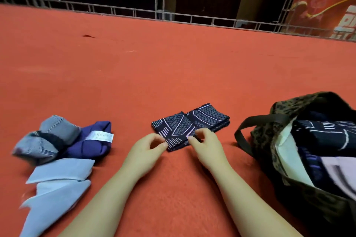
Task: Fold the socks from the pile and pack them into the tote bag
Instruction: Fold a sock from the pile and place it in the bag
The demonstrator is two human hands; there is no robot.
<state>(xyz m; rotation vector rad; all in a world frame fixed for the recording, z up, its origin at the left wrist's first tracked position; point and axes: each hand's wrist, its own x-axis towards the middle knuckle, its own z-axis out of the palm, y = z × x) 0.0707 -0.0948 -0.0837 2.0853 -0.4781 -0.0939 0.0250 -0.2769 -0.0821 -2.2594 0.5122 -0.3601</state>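
Folded sock [189,125] between pinching hands.

Two bare forearms are showing in the head view, reaching up from the bottom edge beside the tote bag [289,140]. Neither arm is wearing a sleeve, a watch, a band or a glove as far as the frame reaches. The left hand [143,152], farther from the bag, and the right hand [207,143], nearer it, are showing no rings; fingernails are blurring out.
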